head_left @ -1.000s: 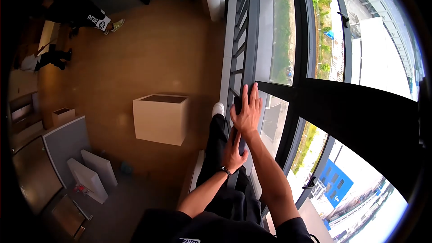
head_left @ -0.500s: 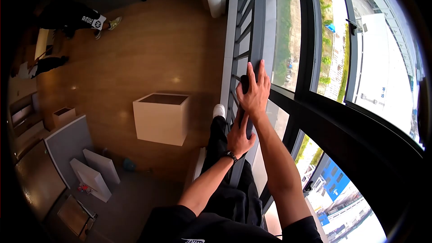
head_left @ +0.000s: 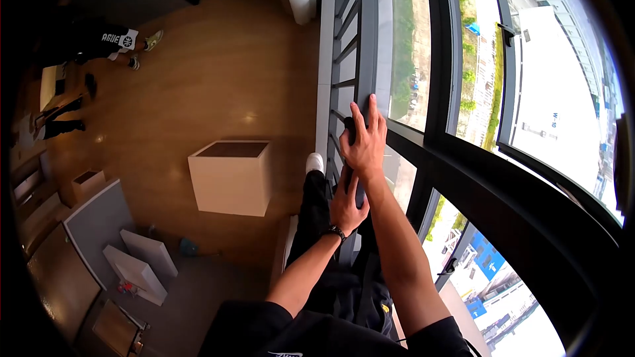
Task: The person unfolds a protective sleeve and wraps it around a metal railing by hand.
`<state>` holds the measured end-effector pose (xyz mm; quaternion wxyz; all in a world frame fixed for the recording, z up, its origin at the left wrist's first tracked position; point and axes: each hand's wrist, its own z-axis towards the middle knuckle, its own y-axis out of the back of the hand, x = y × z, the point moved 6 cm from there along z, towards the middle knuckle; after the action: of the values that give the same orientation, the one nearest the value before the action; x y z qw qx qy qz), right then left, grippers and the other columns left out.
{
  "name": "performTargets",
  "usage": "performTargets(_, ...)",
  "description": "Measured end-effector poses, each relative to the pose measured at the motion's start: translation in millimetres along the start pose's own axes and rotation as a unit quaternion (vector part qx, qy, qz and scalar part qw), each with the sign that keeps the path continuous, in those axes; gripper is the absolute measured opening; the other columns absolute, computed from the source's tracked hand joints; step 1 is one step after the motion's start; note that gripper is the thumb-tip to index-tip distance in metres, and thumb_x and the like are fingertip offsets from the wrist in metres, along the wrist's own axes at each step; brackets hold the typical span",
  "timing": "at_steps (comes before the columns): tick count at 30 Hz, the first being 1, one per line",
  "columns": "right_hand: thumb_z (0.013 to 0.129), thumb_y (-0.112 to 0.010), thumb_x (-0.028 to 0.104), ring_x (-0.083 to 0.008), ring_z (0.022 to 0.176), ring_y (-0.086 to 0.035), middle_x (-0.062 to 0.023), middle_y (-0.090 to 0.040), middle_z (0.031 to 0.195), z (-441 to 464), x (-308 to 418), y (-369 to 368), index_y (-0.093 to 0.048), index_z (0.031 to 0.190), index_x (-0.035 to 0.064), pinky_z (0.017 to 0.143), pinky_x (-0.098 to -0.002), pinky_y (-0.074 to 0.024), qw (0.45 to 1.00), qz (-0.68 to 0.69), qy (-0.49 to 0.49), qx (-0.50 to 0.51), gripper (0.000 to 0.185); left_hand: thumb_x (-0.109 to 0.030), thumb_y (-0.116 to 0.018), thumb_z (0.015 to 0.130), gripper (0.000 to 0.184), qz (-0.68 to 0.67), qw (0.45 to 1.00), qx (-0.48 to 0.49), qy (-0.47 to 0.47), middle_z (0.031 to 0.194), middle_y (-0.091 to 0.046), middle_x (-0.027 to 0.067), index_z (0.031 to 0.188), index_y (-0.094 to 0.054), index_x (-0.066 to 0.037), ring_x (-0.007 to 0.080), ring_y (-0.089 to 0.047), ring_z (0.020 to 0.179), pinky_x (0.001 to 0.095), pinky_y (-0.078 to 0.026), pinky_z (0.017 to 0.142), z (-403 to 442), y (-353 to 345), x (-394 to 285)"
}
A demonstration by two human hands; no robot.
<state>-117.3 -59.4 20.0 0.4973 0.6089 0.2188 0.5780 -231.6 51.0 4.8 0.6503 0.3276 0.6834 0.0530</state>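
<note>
A dark railing [head_left: 367, 59] with several bars runs upward through the view beside the windows. My right hand [head_left: 366, 149] lies over its top rail, index and middle fingers stretched forward along it. Between that thumb and index finger shows the rounded end of a black elongated object [head_left: 349, 123], whose exact kind I cannot make out. Just behind, my left hand [head_left: 348, 210], with a dark band on the wrist, is wrapped round the lower part of the same object, its thumb on the right side. Both palms hide much of the object.
A pale box [head_left: 229, 185] with a dark top stands on the wooden floor [head_left: 198, 86] left of the railing. Framed windows [head_left: 410, 46] are on my right. Grey panels [head_left: 135, 271] stand lower left. Another person's legs [head_left: 119, 43] are at upper left.
The whole view has shifted slightly, so railing and box sit a little further left. My hands keep nearly the same hold on the railing. The people at far left have moved their legs.
</note>
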Motion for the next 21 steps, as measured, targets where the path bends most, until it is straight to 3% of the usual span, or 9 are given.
performTargets(11,0.069,-0.062,0.008,-0.0405,0.117,-0.048,-0.0238,-0.036,0.149,-1.0,-1.5,-3.3,-0.060,0.124,0.0107,0.096,-0.0495,-0.0426,1.000,0.011,0.001,-0.009,0.055,-0.013,-0.070,0.075,0.077,0.024,1.000,0.011,0.009,0.145,-0.039,0.0270,0.146,-0.038,-0.013,0.0421,-0.052,0.123,0.0423,-0.053,0.091,-1.0,-0.7,2.5)
performTargets(21,0.068,-0.057,0.003,-0.0415,0.114,-0.049,-0.0227,-0.035,0.149,-0.1,2.5,-1.0,-0.060,0.119,0.0088,0.095,-0.0481,-0.0443,1.000,0.001,0.006,0.004,0.051,-0.010,-0.070,0.073,0.077,0.031,0.999,0.003,0.015,0.147,-0.038,0.0237,0.144,-0.041,-0.014,0.0417,-0.055,0.118,0.0419,-0.056,0.085,-0.8,-0.7,1.9)
